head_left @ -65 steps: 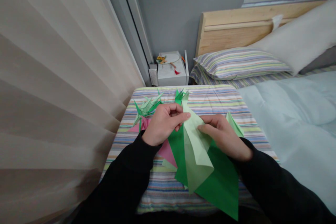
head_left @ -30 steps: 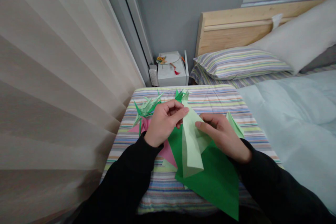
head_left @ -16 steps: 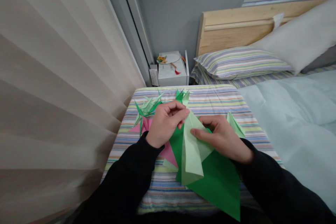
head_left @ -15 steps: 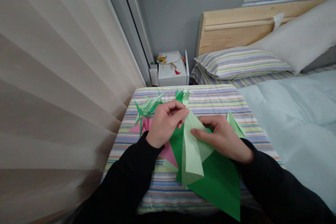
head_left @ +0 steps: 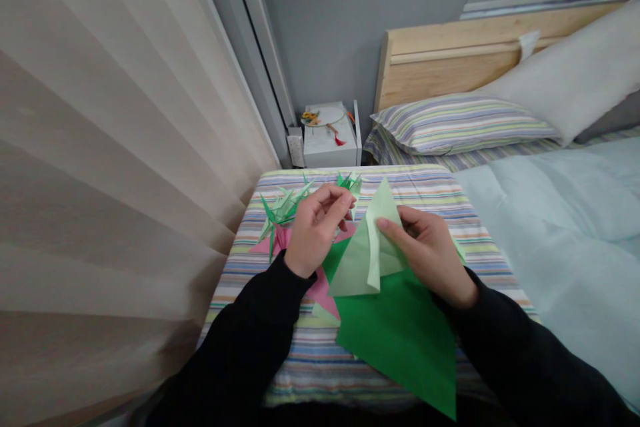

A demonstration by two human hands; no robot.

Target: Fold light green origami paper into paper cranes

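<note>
My right hand (head_left: 430,250) grips a folded light green paper (head_left: 367,250) that stands up as a pointed shape above a dark green sheet (head_left: 400,340). Its thumb lies on the front of the fold. My left hand (head_left: 315,227) hovers just left of the paper with fingers curled and pinched together; whether it holds anything I cannot make out. Both hands are over a striped cushion (head_left: 415,187). A pink sheet (head_left: 320,283) lies under my left wrist.
Several folded green paper figures (head_left: 285,207) lie at the cushion's far left. A white box (head_left: 330,137) stands behind it by the wall. A curtain (head_left: 100,180) fills the left side. A bed with a striped pillow (head_left: 460,123) and pale cover (head_left: 565,227) lies on the right.
The light green paper was flat and long between both hands; now my right hand has lifted and turned it upright. My left hand has let go of its tip.
</note>
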